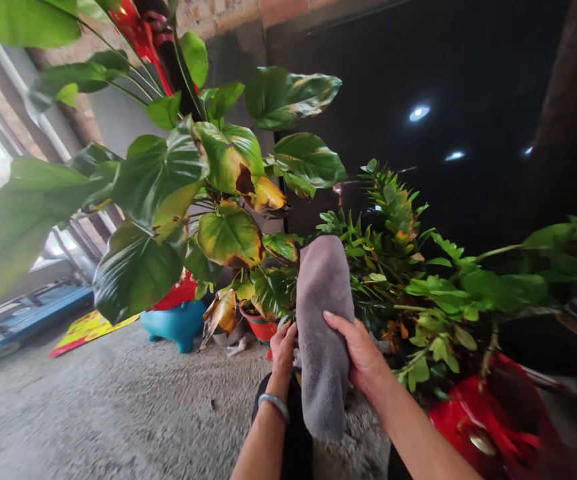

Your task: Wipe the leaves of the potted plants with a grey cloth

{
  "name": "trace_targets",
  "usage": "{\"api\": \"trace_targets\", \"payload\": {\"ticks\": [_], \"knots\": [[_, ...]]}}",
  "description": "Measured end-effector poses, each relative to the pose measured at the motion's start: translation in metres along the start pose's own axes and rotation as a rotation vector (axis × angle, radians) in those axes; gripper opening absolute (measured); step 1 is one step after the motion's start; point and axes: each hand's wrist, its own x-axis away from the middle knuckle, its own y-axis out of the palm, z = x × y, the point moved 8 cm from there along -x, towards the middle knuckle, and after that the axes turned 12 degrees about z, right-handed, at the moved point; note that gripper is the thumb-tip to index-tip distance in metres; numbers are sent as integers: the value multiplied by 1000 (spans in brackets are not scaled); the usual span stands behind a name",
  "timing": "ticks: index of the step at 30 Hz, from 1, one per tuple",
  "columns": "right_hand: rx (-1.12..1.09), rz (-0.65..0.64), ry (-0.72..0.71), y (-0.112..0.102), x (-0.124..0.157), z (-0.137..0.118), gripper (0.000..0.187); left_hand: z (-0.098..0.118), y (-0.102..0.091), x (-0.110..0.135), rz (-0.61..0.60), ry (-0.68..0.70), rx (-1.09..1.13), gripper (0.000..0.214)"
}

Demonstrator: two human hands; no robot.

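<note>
Head view: your right hand [366,353] grips the grey cloth [322,387] at its right edge, thumb flat on the face, other fingers hidden behind. The cloth lies to the left of that grip, its long axis running away from you, far end up against the leaves in view, near end hanging over the floor [143,413]. Your left hand [282,345] sits at the cloth's left edge, nearer the red pot [262,328]; its fingertips are partly hidden, so you can't tell what they hold.
</note>
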Motion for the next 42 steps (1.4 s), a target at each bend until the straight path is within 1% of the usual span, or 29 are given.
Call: {"api": "trace_targets", "payload": {"ticks": [2, 5, 6, 7, 8, 10, 12, 14, 15, 16, 17, 18, 20, 22, 23, 24, 25, 26, 27, 28, 31, 32, 33, 34, 35, 37, 40, 41, 42], "knots": [[102, 91, 57, -24, -6, 27, 32, 1, 4, 2, -11, -13, 10, 39], [297, 187, 129, -72, 8, 64, 32, -1, 3, 0, 24, -22, 12, 42], [334, 196, 142, -85, 16, 68, 34, -1, 1, -2, 39, -20, 10, 43], [340, 195, 146, -95, 23, 66, 36, -2, 0, -3, 51, -21, 11, 43], [318, 189, 142, -101, 30, 58, 38, -3, -1, -3, 61, -27, 13, 43], [217, 174, 101, -101, 38, 24, 40, -4, -3, -3, 79, -45, 18, 44], [83, 178, 32, -90, 36, -22, 39, -3, -2, -1, 94, -58, 22, 46], [-106, 221, -58, -77, 27, -65, 31, 0, 0, 2, 95, -55, 26, 47], [-194, 233, -60, -71, 20, -76, 26, 1, 1, 3, 90, -51, 28, 46], [-261, 243, -35, -65, 13, -78, 22, 2, 3, 4, 85, -46, 30, 46], [-298, 242, 15, -61, 7, -72, 20, 2, 3, 5, 81, -42, 31, 45], [-299, 234, 77, -59, 2, -59, 18, 2, 4, 5, 78, -38, 32, 44], [-212, 222, 215, -63, -1, -18, 18, 1, 3, 3, 76, -33, 30, 43], [-86, 224, 337, -81, 9, 27, 24, -1, 0, 1, 78, -30, 22, 42], [-44, 235, 379, -92, 16, 45, 27, -2, -1, -1, 78, -29, 15, 42], [-15, 240, 400, -102, 24, 56, 31, -3, -3, -2, 80, -27, 8, 42], [4, 246, 415, -110, 32, 61, 34, -3, -4, -3, 80, -23, 1, 42], [4, 257, 410, -116, 38, 58, 36, -3, -4, -4, 80, -21, -5, 41], [-17, 274, 383, -119, 41, 48, 36, -3, -5, -4, 81, -23, -9, 42], [-61, 298, 331, -119, 40, 31, 34, -3, -5, -4, 84, -29, -13, 43], [-275, 352, 77, -106, 25, -33, 23, -2, -3, -1, 79, -50, -2, 46], [-328, 343, 24, -99, 18, -47, 20, -1, -2, 0, 78, -51, 2, 46], [-354, 318, 22, -91, 10, -53, 17, -1, -1, 1, 74, -46, 7, 46], [-356, 287, 57, -84, 2, -51, 13, 0, 0, 1, 71, -41, 10, 46], [-336, 260, 123, -79, -3, -40, 8, 0, 0, 2, 70, -36, 10, 46], [-256, 236, 285, -80, -5, -2, 4, 0, 0, 2, 68, -31, 7, 46], [-121, 278, 466, -101, 15, 56, 6, -1, -1, 0, 61, -28, 3, 46], [-92, 282, 501, -108, 24, 66, 5, -1, -2, 0, 58, -26, 1, 46], [-76, 273, 523, -112, 33, 71, 9, -1, -2, -1, 54, -24, -1, 47]]}}
